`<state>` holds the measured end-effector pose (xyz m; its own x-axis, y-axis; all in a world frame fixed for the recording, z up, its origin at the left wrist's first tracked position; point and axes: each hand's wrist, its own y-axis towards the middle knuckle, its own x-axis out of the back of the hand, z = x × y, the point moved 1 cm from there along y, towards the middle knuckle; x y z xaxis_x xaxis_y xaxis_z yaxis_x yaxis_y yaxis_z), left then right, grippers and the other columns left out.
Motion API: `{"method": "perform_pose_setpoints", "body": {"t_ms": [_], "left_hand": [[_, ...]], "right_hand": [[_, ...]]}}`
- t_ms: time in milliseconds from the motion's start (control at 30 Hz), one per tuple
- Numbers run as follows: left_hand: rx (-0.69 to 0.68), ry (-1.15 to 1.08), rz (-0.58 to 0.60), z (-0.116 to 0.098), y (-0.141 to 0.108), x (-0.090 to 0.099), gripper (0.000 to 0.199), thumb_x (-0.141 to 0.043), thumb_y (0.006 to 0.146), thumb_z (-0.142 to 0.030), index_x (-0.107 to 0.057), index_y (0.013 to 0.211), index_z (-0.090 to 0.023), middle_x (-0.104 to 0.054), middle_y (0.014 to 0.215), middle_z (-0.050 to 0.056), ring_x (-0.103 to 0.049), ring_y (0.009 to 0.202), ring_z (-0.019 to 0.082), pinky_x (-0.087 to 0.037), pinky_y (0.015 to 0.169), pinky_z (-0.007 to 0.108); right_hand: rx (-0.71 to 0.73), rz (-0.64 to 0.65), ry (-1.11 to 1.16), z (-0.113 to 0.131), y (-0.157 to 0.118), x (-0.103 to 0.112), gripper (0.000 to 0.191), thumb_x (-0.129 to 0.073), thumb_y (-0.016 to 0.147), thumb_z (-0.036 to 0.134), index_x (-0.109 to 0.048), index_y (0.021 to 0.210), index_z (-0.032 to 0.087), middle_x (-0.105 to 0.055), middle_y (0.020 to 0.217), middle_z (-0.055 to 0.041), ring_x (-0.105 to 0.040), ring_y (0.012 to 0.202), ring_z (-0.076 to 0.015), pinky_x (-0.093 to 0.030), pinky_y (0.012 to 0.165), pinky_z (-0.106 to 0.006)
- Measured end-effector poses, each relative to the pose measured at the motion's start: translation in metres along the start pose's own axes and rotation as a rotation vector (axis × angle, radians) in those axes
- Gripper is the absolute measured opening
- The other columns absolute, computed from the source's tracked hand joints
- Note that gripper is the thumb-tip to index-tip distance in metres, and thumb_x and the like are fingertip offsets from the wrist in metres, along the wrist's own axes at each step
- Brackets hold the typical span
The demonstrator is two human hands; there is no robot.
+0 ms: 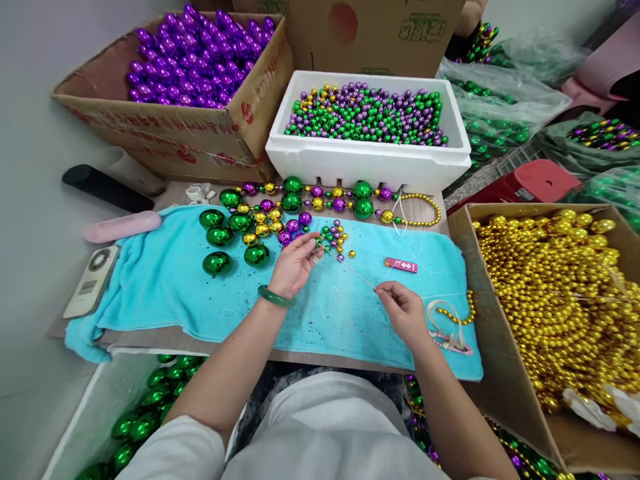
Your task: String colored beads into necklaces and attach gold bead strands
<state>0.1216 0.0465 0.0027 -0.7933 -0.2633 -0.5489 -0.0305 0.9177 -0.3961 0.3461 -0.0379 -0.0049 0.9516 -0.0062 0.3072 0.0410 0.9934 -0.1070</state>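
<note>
A thin white string [349, 267] runs taut, slanting down from left to right between my hands above the blue towel [175, 287]. My left hand [296, 265], wearing a green bangle [276, 296] at the wrist, pinches its upper end beside the small loose beads [336, 235]. My right hand [404, 312] is closed on the lower end. Purple beads [290, 230], gold beads [261, 228] and large green beads [217, 263] lie to the left of my left hand. A pink lighter-like piece [401, 265] and loose thread rest above my right hand.
A finished-looking bead strand [327, 203] lies along the towel's back edge. Behind it stand a white foam box [370, 163] of small beads and a carton [175, 137] of purple beads. A carton [500, 347] of gold bead strings is at right.
</note>
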Motion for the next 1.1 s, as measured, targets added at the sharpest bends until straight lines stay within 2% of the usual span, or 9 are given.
{"method": "perform_pose_setpoints", "body": {"t_ms": [267,533,667,733,800,867,933,1000,1100], "left_hand": [[-0.033,0.046,-0.007,0.002,0.001,0.003,0.013,-0.068,0.076,-0.008,-0.071,0.087,-0.013,-0.069,0.08,0.003,-0.065,0.071,0.009,-0.052,0.069,0.021],[-0.102,0.08,-0.015,0.003,0.003,0.007,0.021,-0.074,0.068,-0.013,-0.069,0.089,-0.015,-0.069,0.087,0.003,-0.063,0.074,0.01,-0.05,0.073,0.024],[-0.188,0.151,0.016,0.006,-0.002,0.002,0.035,-0.076,0.064,-0.013,-0.068,0.098,-0.017,-0.068,0.091,0.003,-0.061,0.08,0.01,-0.047,0.072,0.023],[-0.187,0.216,0.052,0.012,-0.006,-0.002,0.042,-0.076,0.064,-0.015,-0.065,0.104,-0.019,-0.067,0.093,0.002,-0.061,0.082,0.012,-0.047,0.072,0.023],[-0.177,0.362,0.089,0.018,-0.01,-0.003,0.043,-0.076,0.067,-0.02,-0.064,0.108,-0.021,-0.065,0.096,0.003,-0.06,0.079,0.012,-0.048,0.071,0.026],[-0.26,0.617,0.071,0.018,-0.013,0.001,0.035,-0.074,0.071,-0.025,-0.065,0.104,-0.021,-0.063,0.1,0.004,-0.057,0.074,0.013,-0.047,0.07,0.028],[-0.448,0.928,-0.022,0.011,-0.013,0.012,0.023,-0.069,0.076,-0.026,-0.068,0.099,-0.02,-0.062,0.102,0.006,-0.057,0.078,0.017,-0.047,0.077,0.032],[-0.618,1.214,-0.15,0.001,-0.011,0.026,0.021,-0.065,0.08,-0.024,-0.069,0.1,-0.019,-0.06,0.105,0.01,-0.057,0.095,0.025,-0.044,0.09,0.039],[-0.668,1.475,-0.265,-0.01,-0.003,0.046,0.029,-0.066,0.079,-0.023,-0.066,0.107,-0.016,-0.059,0.108,0.015,-0.053,0.11,0.034,-0.038,0.1,0.046]], "right_hand": [[0.005,0.007,-0.024,0.0,0.001,0.001,0.024,-0.056,0.08,0.039,-0.064,0.074,0.018,-0.046,0.053,0.0029,-0.034,0.047,-0.0096,-0.028,0.045,-0.025],[0.016,0.013,-0.081,0.004,-0.001,0.002,0.023,-0.054,0.082,0.037,-0.065,0.076,0.018,-0.047,0.053,0.0032,-0.037,0.047,-0.0101,-0.029,0.047,-0.025],[0.022,0.02,-0.097,0.0,0.0,-0.002,0.023,-0.054,0.082,0.037,-0.065,0.077,0.018,-0.047,0.053,0.0034,-0.038,0.048,-0.0099,-0.03,0.048,-0.025],[0.011,0.027,-0.063,-0.006,0.002,-0.007,0.024,-0.055,0.082,0.039,-0.065,0.078,0.017,-0.048,0.055,0.0032,-0.038,0.049,-0.0099,-0.03,0.048,-0.024],[-0.011,0.026,-0.001,-0.014,0.005,-0.012,0.026,-0.056,0.082,0.041,-0.065,0.079,0.017,-0.048,0.056,0.003,-0.038,0.05,-0.0101,-0.03,0.048,-0.024],[-0.037,0.01,0.061,-0.02,0.007,-0.017,0.028,-0.056,0.081,0.044,-0.065,0.078,0.017,-0.047,0.057,0.0029,-0.038,0.051,-0.0104,-0.031,0.049,-0.024],[-0.057,-0.005,0.103,-0.025,0.007,-0.018,0.029,-0.058,0.08,0.046,-0.064,0.078,0.017,-0.046,0.057,0.0031,-0.037,0.052,-0.0106,-0.031,0.049,-0.024],[-0.07,-0.015,0.124,-0.028,0.007,-0.017,0.03,-0.059,0.079,0.047,-0.064,0.078,0.017,-0.045,0.057,0.0032,-0.037,0.052,-0.0106,-0.03,0.049,-0.024],[-0.079,-0.025,0.132,-0.029,0.007,-0.013,0.031,-0.06,0.078,0.048,-0.064,0.078,0.018,-0.046,0.057,0.0032,-0.037,0.051,-0.0107,-0.03,0.049,-0.025]]}}
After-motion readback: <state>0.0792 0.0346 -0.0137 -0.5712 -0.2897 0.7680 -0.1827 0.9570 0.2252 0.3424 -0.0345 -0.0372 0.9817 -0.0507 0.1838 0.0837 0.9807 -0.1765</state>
